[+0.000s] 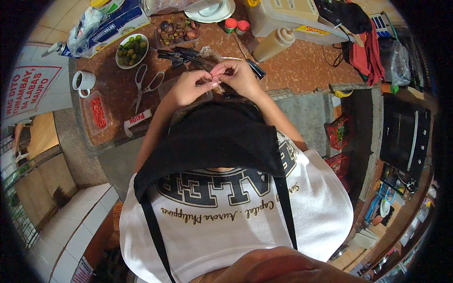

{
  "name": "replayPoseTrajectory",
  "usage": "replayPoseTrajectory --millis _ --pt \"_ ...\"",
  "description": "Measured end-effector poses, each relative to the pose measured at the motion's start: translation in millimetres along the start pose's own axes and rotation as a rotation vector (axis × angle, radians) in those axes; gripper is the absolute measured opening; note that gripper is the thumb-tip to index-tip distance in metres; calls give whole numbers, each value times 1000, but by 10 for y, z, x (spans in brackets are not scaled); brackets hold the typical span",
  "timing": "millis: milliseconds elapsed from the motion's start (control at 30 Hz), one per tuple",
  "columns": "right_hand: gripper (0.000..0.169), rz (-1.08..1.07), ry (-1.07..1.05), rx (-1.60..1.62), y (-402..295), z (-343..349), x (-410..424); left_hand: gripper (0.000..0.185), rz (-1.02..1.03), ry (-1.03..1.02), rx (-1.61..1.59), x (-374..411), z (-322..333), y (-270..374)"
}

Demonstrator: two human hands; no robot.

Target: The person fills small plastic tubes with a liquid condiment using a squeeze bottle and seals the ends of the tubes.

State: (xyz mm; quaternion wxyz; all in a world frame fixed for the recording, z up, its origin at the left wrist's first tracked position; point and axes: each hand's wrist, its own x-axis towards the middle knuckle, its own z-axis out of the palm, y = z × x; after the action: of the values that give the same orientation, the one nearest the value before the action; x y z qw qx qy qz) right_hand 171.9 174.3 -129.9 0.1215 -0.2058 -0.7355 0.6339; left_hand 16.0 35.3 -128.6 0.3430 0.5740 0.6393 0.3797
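Note:
My left hand (191, 86) and my right hand (239, 78) meet above the near part of the brown marbled table, fingertips together. Between them is something small and reddish, too small to name. A clear plastic tray (166, 88) lies partly under my left hand and wrist. Just beyond the hands is a pile of black thin items (182, 55) with crumpled clear plastic (211, 53). Metal scissors (144, 86) lie to the left of my left hand. Farther left, a clear container (97, 113) holds red strips or sticks.
A bowl of green citrus fruits (132, 51), a tray of onions (177, 30), a white mug (84, 81) and two red-lidded jars (231, 24) stand about. At right are a squeeze bottle (274, 44) and a large plastic bin (300, 32). A white-and-red packet (138, 119) lies near the table's edge.

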Motion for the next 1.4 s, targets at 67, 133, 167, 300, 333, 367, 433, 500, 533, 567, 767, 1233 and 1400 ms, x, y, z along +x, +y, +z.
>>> replayPoseTrajectory --millis 67,133,167,300,333,367,433,500,533,567,767,1233,1400 --pt "21 -54 47 -10 -12 6 -13 13 -178 -62 -155 36 -44 62" --pt "26 -83 99 67 -31 -21 -27 11 -223 -52 -291 52 -49 72" --pt "28 -74 152 115 0 -69 -45 10 -179 -14 -350 50 -26 52" --pt "31 -47 556 314 339 -384 -118 8 -52 207 -391 57 -54 35" --pt "32 -116 718 247 555 -481 -129 8 -62 219 -452 46 -70 37" --pt "51 -134 920 67 698 -549 -140 8 -71 233 -513 31 -85 37" --pt "71 15 1198 -24 862 -630 -150 9 -88 240 -597 41 -125 105" --pt "78 -93 1101 -10 900 -673 -98 12 -121 237 -650 15 -155 254" --pt "82 -143 1053 -5 894 -686 -83 13 -102 240 -618 11 -173 298" --pt "84 -177 978 -3 932 -759 -6 15 -85 244 -587 7 -191 337" --pt "86 -261 794 -35 904 -1132 401 18 4 286 -425 -45 -319 579" --pt "67 -800 520 -756 -962 -836 150 16 -26 318 -379 -264 -588 884" --pt "65 -770 487 -839 -1046 -753 113 17 -23 342 -324 -289 -592 1031"
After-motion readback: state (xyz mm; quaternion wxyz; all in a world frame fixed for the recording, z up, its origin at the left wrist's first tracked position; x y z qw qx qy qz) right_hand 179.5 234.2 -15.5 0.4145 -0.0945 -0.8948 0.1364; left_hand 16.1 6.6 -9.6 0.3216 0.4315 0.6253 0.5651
